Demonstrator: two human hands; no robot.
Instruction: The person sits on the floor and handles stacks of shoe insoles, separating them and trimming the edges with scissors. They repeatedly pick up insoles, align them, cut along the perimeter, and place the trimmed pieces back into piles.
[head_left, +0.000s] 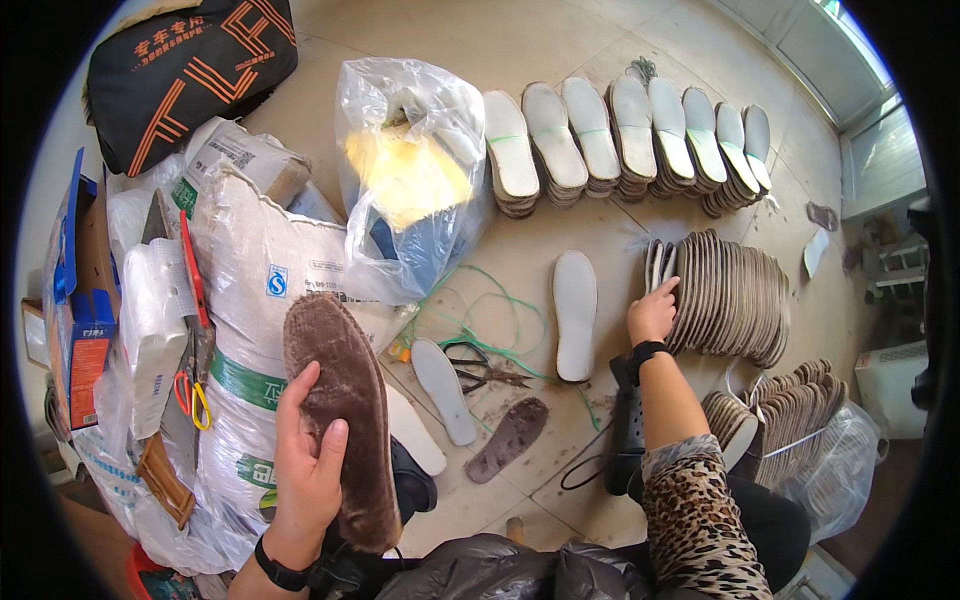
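Observation:
A brown plush-lined insole (341, 360) is in my left hand (311, 457), gripped along its side with the fleece facing up. It looks thick; I cannot tell whether it is more than one. My right hand (652, 319) touches the left end of a long row of insoles standing on edge (731, 292). Whether its fingers close on an insole there is hidden. Between the hands a single pale insole (575, 315) lies flat on the floor. Nearer me lie a smaller grey insole (444, 390) and a brown fleece one (508, 440).
Black-handled scissors (484, 367) lie by tangled green string (517, 300). Tied insole stacks (555, 142) line the far floor. Full sacks (262, 240) and a clear plastic bag (412, 180) stand left. Bundled insoles (802, 412) lie right, near a black clog (626, 427).

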